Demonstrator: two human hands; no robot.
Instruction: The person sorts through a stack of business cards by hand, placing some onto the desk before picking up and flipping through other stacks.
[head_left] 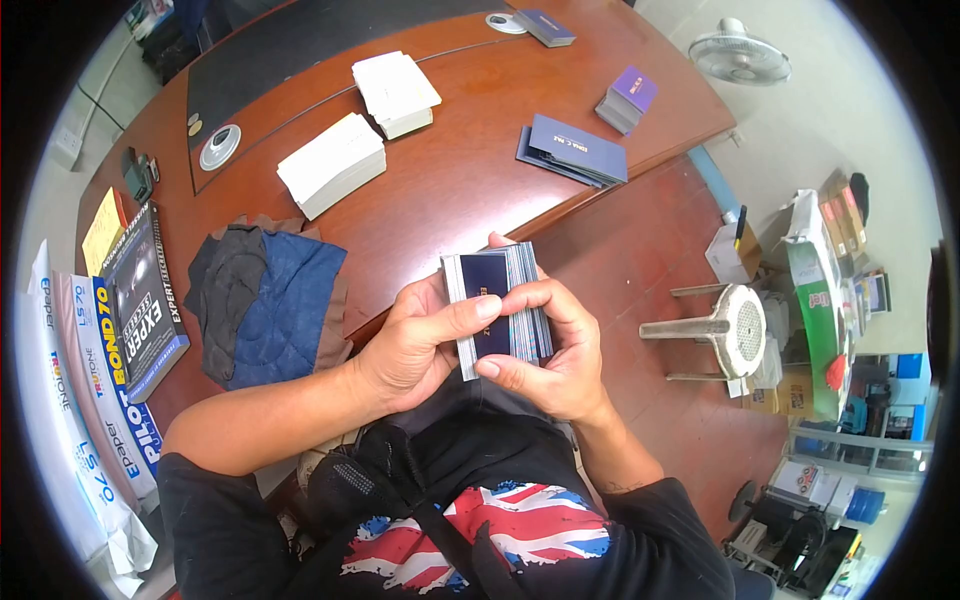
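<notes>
Both hands hold a thick stack of business cards [484, 335] above my lap, past the table's front edge. Its top shows a dark navy card with pale lettering, and light card edges show along both sides. My left hand [425, 335] is closed on the left side, its thumb lying across the navy card. Around the right side curls my right hand [560, 345], with the index fingertip near the left thumb and its own thumb at the lower edge. The fingers beneath the stack are mostly hidden.
On the brown table [470, 130] stand white card stacks [335, 165], dark blue cards [575, 150] and a purple-topped stack [627, 98]. Left lie folded dark cloths [265, 300], a book [145, 300] and paper reams [95, 400]. A white stool [738, 330] stands right.
</notes>
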